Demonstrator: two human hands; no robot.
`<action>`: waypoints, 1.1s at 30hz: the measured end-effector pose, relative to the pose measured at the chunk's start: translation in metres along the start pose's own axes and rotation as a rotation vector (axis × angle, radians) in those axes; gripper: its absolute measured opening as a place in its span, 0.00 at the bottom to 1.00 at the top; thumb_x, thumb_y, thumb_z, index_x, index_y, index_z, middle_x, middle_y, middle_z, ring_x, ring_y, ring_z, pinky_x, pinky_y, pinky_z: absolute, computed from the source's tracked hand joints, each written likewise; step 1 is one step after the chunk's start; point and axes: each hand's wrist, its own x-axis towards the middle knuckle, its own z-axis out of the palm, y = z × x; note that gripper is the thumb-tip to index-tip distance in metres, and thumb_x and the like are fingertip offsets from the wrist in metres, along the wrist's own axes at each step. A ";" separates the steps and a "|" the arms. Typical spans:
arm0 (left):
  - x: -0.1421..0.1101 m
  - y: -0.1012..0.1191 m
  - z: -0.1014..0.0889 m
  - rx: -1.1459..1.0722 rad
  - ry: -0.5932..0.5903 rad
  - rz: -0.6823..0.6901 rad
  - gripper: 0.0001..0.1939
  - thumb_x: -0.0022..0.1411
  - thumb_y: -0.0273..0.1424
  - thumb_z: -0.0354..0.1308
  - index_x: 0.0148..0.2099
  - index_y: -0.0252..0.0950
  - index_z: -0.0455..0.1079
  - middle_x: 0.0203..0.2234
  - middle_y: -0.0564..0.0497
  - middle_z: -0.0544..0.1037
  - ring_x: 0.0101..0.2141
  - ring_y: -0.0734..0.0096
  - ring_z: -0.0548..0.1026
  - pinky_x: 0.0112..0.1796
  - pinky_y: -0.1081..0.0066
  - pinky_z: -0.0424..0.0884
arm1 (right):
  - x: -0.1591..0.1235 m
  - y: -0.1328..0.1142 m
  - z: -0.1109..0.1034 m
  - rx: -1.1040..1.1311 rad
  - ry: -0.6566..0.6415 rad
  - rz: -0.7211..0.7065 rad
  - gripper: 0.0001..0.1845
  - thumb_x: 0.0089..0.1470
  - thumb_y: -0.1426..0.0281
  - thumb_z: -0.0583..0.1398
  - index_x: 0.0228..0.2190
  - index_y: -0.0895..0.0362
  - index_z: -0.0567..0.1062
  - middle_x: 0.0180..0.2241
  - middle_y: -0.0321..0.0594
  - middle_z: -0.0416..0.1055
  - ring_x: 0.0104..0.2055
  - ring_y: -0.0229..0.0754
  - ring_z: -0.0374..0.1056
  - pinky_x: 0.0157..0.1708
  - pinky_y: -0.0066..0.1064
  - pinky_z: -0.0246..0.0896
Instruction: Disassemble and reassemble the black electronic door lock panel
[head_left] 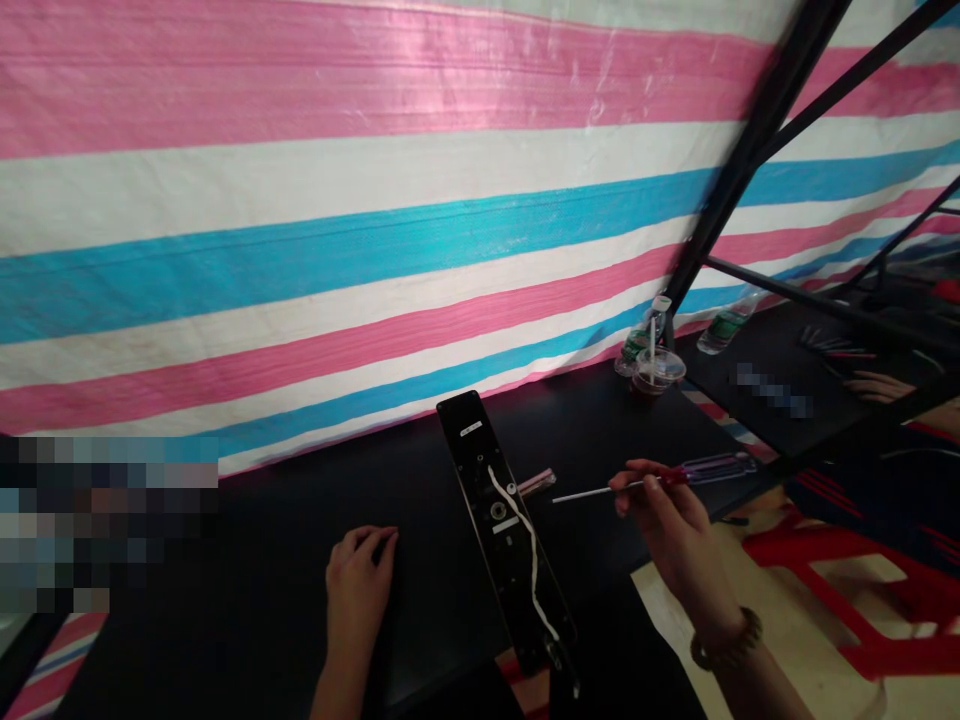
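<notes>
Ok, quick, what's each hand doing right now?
Left hand: open, empty, resting on the black table.
Right hand: closed, holding a screwdriver.

Our right hand (667,515) grips a screwdriver (592,491); just left of the grip lies a door-lock plate (480,470) on the table (592,430), our left hand (358,590) beyond it, a lidded cup (658,372) behind

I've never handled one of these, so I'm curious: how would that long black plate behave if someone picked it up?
The long black plate looks stiff, since it lies perfectly straight, and probably feels fairly solid. Its flat shape suggests it won't roll on the table. The thin white cable along it looks floppy and might dangle.
</notes>
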 end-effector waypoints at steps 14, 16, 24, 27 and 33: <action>0.010 -0.017 -0.010 -0.100 -0.157 -0.076 0.24 0.55 0.48 0.55 0.46 0.40 0.80 0.42 0.43 0.74 0.43 0.53 0.73 0.49 0.54 0.70 | -0.013 0.023 0.041 0.128 -0.128 0.168 0.11 0.56 0.61 0.65 0.38 0.55 0.77 0.34 0.41 0.78 0.29 0.38 0.70 0.31 0.32 0.66; 0.012 -0.018 -0.010 -0.100 -0.171 -0.073 0.22 0.55 0.47 0.55 0.44 0.41 0.80 0.41 0.44 0.75 0.43 0.53 0.73 0.49 0.54 0.70 | -0.013 0.023 0.042 0.135 -0.138 0.176 0.11 0.56 0.61 0.65 0.37 0.55 0.77 0.34 0.42 0.78 0.29 0.38 0.70 0.31 0.32 0.66; 0.014 -0.009 -0.011 -0.081 -0.094 -0.052 0.21 0.57 0.48 0.53 0.37 0.40 0.80 0.37 0.43 0.76 0.40 0.55 0.73 0.46 0.56 0.70 | -0.015 0.020 0.042 0.135 -0.170 0.181 0.10 0.57 0.61 0.65 0.37 0.54 0.77 0.34 0.42 0.78 0.29 0.38 0.70 0.31 0.31 0.66; 0.015 0.001 -0.018 -0.120 -0.071 -0.061 0.20 0.56 0.47 0.54 0.34 0.39 0.79 0.36 0.43 0.77 0.39 0.54 0.73 0.46 0.55 0.70 | -0.018 0.016 0.043 0.145 -0.179 0.172 0.10 0.57 0.62 0.65 0.37 0.54 0.77 0.34 0.42 0.79 0.29 0.39 0.71 0.31 0.32 0.67; 0.008 0.075 -0.040 -0.755 0.062 -0.494 0.18 0.48 0.44 0.66 0.37 0.36 0.76 0.33 0.46 0.81 0.34 0.61 0.77 0.35 0.65 0.72 | -0.031 0.004 0.049 0.165 -0.235 0.104 0.08 0.58 0.62 0.64 0.35 0.53 0.77 0.37 0.41 0.80 0.33 0.42 0.74 0.39 0.37 0.70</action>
